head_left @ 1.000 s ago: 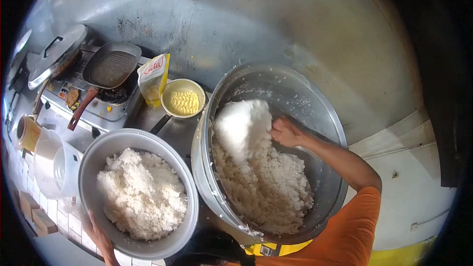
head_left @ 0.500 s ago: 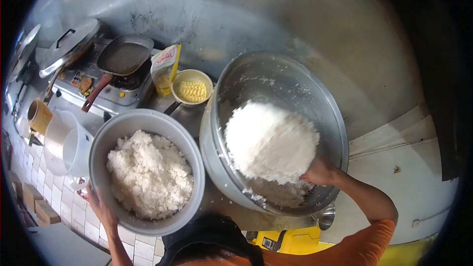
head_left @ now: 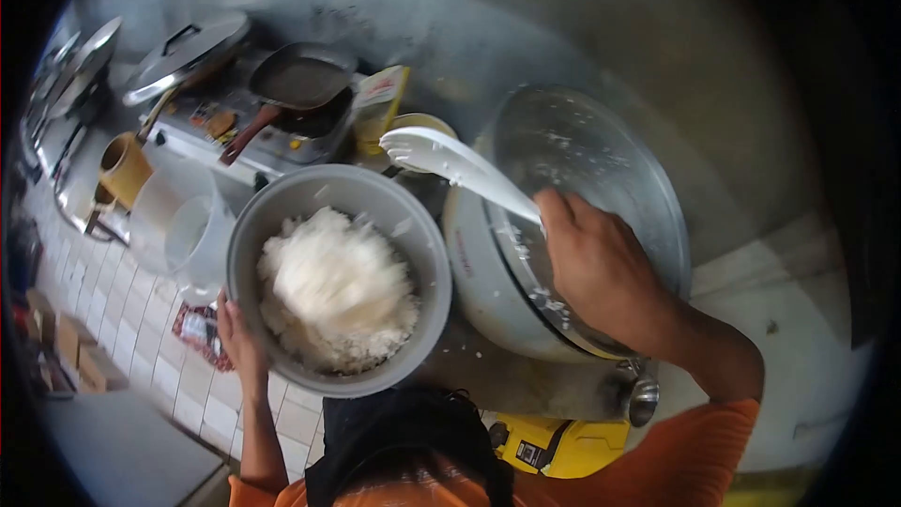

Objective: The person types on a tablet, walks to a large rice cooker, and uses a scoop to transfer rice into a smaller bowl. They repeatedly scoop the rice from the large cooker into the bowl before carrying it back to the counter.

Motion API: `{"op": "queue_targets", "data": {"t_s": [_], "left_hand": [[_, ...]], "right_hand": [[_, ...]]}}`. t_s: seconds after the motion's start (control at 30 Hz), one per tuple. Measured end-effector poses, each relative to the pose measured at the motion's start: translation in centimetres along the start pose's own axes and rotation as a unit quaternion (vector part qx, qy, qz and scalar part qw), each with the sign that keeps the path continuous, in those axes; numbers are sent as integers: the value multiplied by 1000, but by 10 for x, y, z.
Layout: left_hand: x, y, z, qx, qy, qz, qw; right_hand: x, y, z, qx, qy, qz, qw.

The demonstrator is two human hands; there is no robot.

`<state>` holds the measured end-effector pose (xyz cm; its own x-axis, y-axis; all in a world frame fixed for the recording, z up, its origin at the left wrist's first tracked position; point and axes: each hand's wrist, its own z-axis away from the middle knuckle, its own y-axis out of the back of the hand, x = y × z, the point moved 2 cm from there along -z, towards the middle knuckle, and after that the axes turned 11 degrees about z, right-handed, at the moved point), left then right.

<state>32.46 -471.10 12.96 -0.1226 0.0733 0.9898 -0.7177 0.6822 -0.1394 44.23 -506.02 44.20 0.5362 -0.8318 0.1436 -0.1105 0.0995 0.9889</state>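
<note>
White rice [head_left: 343, 296] lies heaped in a grey pot [head_left: 246, 268], its top blurred by motion. My left hand [head_left: 239, 343] holds this pot by its lower left side, fingers against the wall. Over the gap between the two pots, my right hand [head_left: 601, 268] is closed round the handle of a white serving spoon [head_left: 455, 164], which has grains stuck to it. Beneath that hand stands the large metal pot [head_left: 657, 188], rice grains clinging to its wall and rim; its bottom is partly hidden by my arm.
A stove [head_left: 192, 136] with a dark square pan [head_left: 300, 75] stands at the back left. Near it are a lid [head_left: 192, 52], a yellow-white packet [head_left: 378, 103] and a small bowl [head_left: 427, 122]. Clear plastic containers [head_left: 188, 225] stand left of the grey pot. A yellow object [head_left: 587, 451] lies below.
My right hand has risen out of the large pot, and the spoon now shows without its big load of rice. A blurred mound of rice is now in the grey pot.
</note>
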Motion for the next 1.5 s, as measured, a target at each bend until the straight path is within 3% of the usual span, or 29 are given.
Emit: {"op": "queue_targets", "data": {"t_s": [0.13, 0.2, 0.23, 0.27, 0.3, 0.33, 0.4, 0.47, 0.53, 0.6, 0.63, 0.7, 0.87, 0.93, 1.0, 1.03, 1.1, 1.2, 1.3, 1.37, 1.5], "left_hand": [[2, -1, 0, 11, 13, 35, 999], [6, -4, 0, -32, 6, 97, 995], [14, -3, 0, -20, 4, -12, 1000], [3, 2, -3, -20, 10, 23, 999], [1, 4, -4, -21, 16, 19, 999], [1, 4, -4, -21, 23, 14, 999], [15, 0, -2, -15, 31, -28, 999], [27, -1, -3, -27, 108, 51, 993], [30, -6, -6, -24, 108, 52, 992], [33, -7, -9, -9, 107, 71, 992], [28, -6, -8, -10, 106, 67, 992], [16, 0, -13, -5, 16, -55, 998], [16, -2, -16, -42, -35, -143, 988], [15, -2, -9, -38, -31, -117, 992], [18, -5, -6, -31, -46, -97, 994], [21, -4, -3, -31, -40, -109, 993], [25, -6, -3, -37, -52, -121, 991], [21, -7, -6, -33, -47, -110, 992], [27, -11, -6, -37, -32, -91, 995], [31, -12, -5, -37, -43, -115, 992], [31, -13, -3, -24, -51, -157, 986]], "right_hand": [[62, 12, 23, 0, -106, 58, 993], [98, 13, 46, -44, -38, 21, 998], [100, 15, 51, -41, -45, 23, 998], [105, 12, 59, -167, -173, -81, 967], [109, 8, 70, -284, -293, -185, 894], [119, 2, 82, -280, -300, -188, 893], [143, -17, 107, -272, -173, -68, 944], [145, -6, 118, -219, -196, -71, 953], [132, 22, 116, -134, -141, 6, 981], [111, 10, 107, -180, -172, -12, 968], [102, -16, 104, -200, -131, -7, 971], [82, -49, 84, -203, -80, -8, 976], [74, -109, 43, -143, -24, 30, 989], [82, -112, 33, 10, 48, -9, 999], [88, -112, 7, -183, -42, 66, 980], [94, -100, 4, -181, -47, 73, 980], [106, -84, 2, -361, -56, 82, 927], [97, -65, 29, -248, -47, 136, 958], [86, -35, 45, -224, -44, 179, 957], [72, -29, 51, -263, -73, 85, 958], [82, -70, 59, -249, 5, 149, 957]]}}
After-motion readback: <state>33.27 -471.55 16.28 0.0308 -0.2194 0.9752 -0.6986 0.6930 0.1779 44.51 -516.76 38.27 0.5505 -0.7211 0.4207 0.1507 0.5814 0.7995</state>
